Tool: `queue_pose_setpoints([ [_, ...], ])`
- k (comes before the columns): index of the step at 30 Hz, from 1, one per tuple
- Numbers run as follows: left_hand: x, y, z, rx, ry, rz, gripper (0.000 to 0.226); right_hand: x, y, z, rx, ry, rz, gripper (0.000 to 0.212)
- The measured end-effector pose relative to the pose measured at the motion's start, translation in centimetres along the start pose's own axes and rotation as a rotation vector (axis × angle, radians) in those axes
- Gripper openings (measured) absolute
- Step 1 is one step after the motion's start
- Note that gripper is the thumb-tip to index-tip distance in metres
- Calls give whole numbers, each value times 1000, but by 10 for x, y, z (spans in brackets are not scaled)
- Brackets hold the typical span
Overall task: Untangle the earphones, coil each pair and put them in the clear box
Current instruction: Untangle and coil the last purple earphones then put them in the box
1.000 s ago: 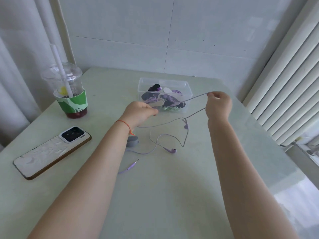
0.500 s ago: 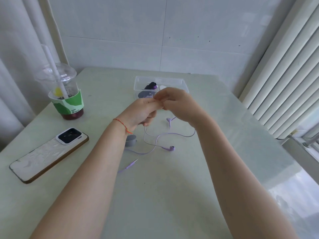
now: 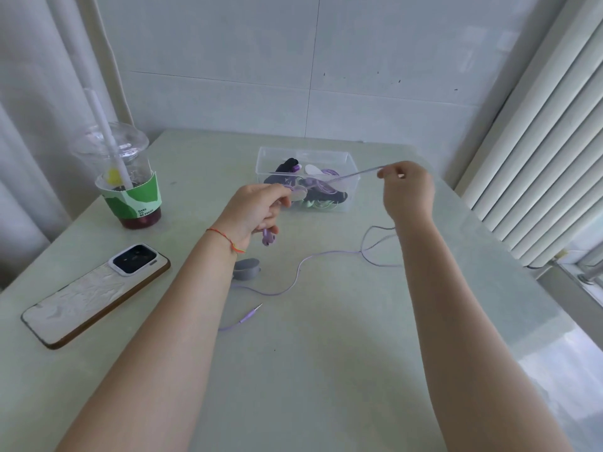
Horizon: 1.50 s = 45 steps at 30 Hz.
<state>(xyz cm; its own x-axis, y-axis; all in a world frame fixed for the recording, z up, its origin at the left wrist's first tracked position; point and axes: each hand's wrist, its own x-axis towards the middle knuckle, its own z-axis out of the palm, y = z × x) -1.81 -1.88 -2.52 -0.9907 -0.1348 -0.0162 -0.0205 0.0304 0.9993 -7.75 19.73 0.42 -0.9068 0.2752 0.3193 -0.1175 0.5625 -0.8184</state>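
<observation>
Purple earphones trail a thin cable (image 3: 301, 265) across the pale green table, ending at a jack plug (image 3: 251, 314). My left hand (image 3: 257, 210) grips the cable, with an earbud (image 3: 269, 238) hanging below its fingers. My right hand (image 3: 408, 187) pinches the same cable, and a taut stretch runs between both hands above the table. The clear box (image 3: 350, 177) stands just behind my hands and holds several coiled earphones, black, purple and green.
A phone (image 3: 94, 295) lies face down at the left. A plastic drink cup (image 3: 127, 181) with a straw stands at the back left. A small grey case (image 3: 246, 269) sits by my left forearm. Wall tiles behind, a radiator at the right.
My hands met in front of the box half a second ago, then my right hand pulled away to the right, stretching the cable taut. The earbuds left the table; one now hangs under my left hand.
</observation>
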Motion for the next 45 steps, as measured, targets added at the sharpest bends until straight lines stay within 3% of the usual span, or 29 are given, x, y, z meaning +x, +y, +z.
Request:
queue_pose_setpoints([
  [4,-2,0,3,-10,-38,-29,23,0,9,3,-125,-131,35,23],
  [8,-3,-2,4,43,-66,-52,21,-6,1,12,-200,-231,-82,24],
  [14,-8,2,11,83,-162,-65,25,-24,-23,19,6,-299,-356,47],
  [18,-5,0,8,188,-109,-82,22,-35,-37,16,167,-236,-337,45],
  [22,-9,4,10,134,-185,-52,21,-45,-46,16,250,-535,-248,37],
  [25,-8,6,12,-49,-211,-28,21,-50,-38,24,151,-700,-265,32],
  [28,-2,3,6,-307,-120,-61,24,-45,-33,23,46,-658,-285,17],
  [30,1,0,3,-312,-98,-44,24,-40,-33,19,51,-610,-284,15],
  [35,-7,-1,8,-157,-301,-61,24,-33,-31,20,183,-386,-227,18],
  [38,-12,4,14,-198,-426,-85,26,-28,-25,20,217,-291,-190,19],
  [42,-15,14,18,-521,-504,-30,24,-30,-20,25,156,-337,-184,18],
  [45,-12,18,19,-680,-342,41,26,-36,-19,26,55,-502,-261,24],
])
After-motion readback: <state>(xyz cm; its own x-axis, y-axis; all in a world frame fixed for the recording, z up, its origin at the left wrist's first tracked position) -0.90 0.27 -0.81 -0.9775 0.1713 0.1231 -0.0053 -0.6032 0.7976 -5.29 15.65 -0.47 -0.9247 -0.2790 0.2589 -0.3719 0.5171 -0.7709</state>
